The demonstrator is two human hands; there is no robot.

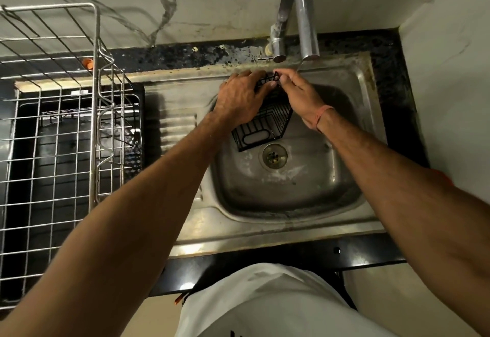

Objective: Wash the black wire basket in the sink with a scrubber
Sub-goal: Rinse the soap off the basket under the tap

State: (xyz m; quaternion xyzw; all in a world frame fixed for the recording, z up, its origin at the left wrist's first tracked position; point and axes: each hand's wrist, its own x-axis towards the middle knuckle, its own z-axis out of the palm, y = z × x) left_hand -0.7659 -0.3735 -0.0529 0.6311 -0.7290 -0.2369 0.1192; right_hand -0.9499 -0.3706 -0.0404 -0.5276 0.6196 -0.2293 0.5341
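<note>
The black wire basket [262, 122] stands tilted in the sink [291, 199], its lower end resting just behind the drain [274, 156] and its upper end raised toward the back rim, below the tap [297, 18]. The left hand [242, 96] is spread over the basket's upper left side, fingers curled onto the wires in a holding grip. The right hand [297, 90] pinches the top edge of the basket between thumb and fingertips, right where a thin stream of water [301, 65] falls from the spout. No scrubber shows in either grip or anywhere in the sink, so this looks like a wetting or rinsing pass.

To do it well, the top corner should sit squarely under the thin stream, with the basket turned slowly so that each wire face passes through the water. One hand can hold the frame firmly while the other rubs along the wires, especially at the crossings where grime collects. Keeping the basket low in the bowl should limit splashing toward the steel dish rack [61, 124] at the left end of the table.
</note>
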